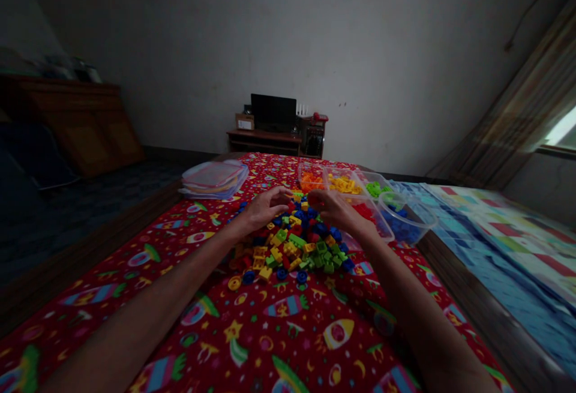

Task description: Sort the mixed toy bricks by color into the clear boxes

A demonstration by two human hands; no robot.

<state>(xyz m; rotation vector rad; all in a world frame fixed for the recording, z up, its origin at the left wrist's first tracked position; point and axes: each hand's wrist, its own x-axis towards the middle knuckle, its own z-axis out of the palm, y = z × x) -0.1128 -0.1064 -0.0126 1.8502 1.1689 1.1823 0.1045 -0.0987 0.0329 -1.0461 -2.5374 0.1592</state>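
Note:
A heap of small plastic building blocks point(292, 248) in red, blue, yellow, green and orange lies on a red cloth printed with rockets point(288, 333). My left hand point(265, 206) reaches over the far left of the heap, its fingers curled down onto the blocks. My right hand point(335, 208) rests over the far right of the heap, fingers bent toward the left hand. Whether either hand holds a block is hidden. Behind the heap stand clear tubs of sorted blocks: orange point(310, 180), yellow point(344, 185), green point(374, 188), red point(366, 210) and blue point(405, 225).
A stack of clear plastic lids point(213, 178) lies at the far left of the cloth. A bed with a patterned blue cover point(495, 243) runs along the right. A low wooden stand with a dark screen point(273, 114) is against the back wall.

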